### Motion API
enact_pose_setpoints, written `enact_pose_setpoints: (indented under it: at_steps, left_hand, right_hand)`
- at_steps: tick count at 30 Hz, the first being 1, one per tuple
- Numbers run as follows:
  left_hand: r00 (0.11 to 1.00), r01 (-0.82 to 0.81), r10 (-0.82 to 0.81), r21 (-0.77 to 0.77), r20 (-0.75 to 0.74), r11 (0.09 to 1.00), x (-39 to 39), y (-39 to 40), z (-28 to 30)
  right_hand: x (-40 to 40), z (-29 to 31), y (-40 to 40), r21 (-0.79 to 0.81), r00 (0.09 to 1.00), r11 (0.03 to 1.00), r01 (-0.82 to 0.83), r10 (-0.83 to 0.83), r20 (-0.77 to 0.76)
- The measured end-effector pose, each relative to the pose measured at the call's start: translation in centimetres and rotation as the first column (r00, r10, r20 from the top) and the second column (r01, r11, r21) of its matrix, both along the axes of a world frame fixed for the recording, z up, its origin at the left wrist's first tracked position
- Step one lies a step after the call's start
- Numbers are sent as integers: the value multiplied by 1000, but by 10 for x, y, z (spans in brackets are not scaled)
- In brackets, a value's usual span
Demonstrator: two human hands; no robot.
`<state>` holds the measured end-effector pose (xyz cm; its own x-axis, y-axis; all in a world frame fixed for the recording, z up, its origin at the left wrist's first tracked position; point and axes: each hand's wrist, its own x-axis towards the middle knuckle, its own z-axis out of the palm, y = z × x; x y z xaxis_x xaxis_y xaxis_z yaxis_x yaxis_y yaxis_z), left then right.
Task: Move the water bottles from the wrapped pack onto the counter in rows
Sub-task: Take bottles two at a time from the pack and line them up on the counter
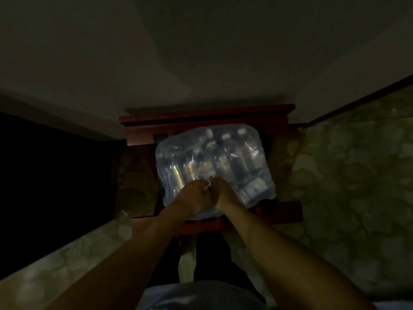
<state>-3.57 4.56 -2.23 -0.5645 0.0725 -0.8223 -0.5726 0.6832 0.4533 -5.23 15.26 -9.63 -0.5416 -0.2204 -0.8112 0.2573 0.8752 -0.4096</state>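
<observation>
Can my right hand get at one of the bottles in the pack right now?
Probably not yet. The right hand and left hand meet on top of the wrapped pack, but the plastic film seems to cover the bottles all over. No opening shows in this dim view.

No legible text anywhere.

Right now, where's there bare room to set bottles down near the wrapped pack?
The wrapped pack covers most of the red wooden stand, and both hands crowd its near edge. Bare patches: the mottled surface right of the stand, and another strip near left. It is too dark to confirm more.
</observation>
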Motion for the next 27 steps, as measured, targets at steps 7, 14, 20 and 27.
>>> enact_pose_setpoints:
  at_steps: [7, 14, 20, 27]
  left_hand:
    - [914, 404, -375, -259, 153, 877, -5, 11, -32]
    - [857, 516, -483, -305, 181, 800, 6, 3, -48]
    - [864, 503, -480, -321, 154, 802, 16, 2, -48]
    - [914, 388, -403, -365, 38, 846, 18, -7, -46]
  right_hand:
    - [9, -27, 14, 148, 999, 988, -40, 44, -25]
    - [2, -34, 9, 231, 910, 910, -346, 264, 320]
    - [14, -34, 9, 214, 927, 902, -374, 356, 116]
    - [-2, 6, 11, 234, 790, 785, -574, 606, -95]
